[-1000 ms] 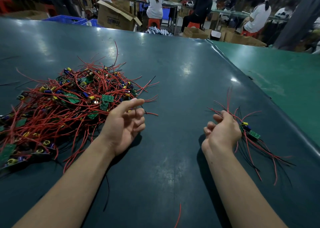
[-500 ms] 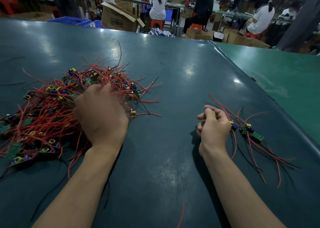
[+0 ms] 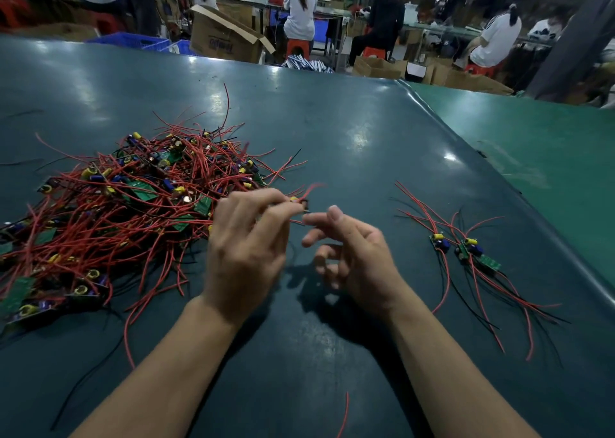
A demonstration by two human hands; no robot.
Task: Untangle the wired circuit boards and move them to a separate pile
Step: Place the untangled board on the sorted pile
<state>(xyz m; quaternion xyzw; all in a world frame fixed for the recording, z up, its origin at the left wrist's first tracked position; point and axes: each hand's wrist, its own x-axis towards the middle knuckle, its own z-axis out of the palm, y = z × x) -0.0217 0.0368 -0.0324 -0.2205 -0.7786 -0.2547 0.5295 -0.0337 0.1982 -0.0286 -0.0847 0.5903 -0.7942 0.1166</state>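
Note:
A big tangled pile of small green circuit boards with red and black wires (image 3: pixel 126 204) covers the left of the dark green table (image 3: pixel 332 121). My left hand (image 3: pixel 246 244) pinches one small wired board (image 3: pixel 299 202) lifted just off the pile's right edge, its red wires blurred. My right hand (image 3: pixel 352 251) hovers right beside it, fingers loosely spread and holding nothing, its fingertips close to the board. A small separate pile of a few wired boards (image 3: pixel 466 251) lies on the table to the right.
A loose red wire (image 3: pixel 344 414) lies near the front edge. A lighter green table (image 3: pixel 549 158) adjoins on the right. Beyond the table stand cardboard boxes (image 3: pixel 226 38), blue crates (image 3: pixel 133 41) and several seated people at benches.
My left hand went into the big pile and came out to the right pinching one board. My right hand left the small pile and moved left toward it, opening its fingers.

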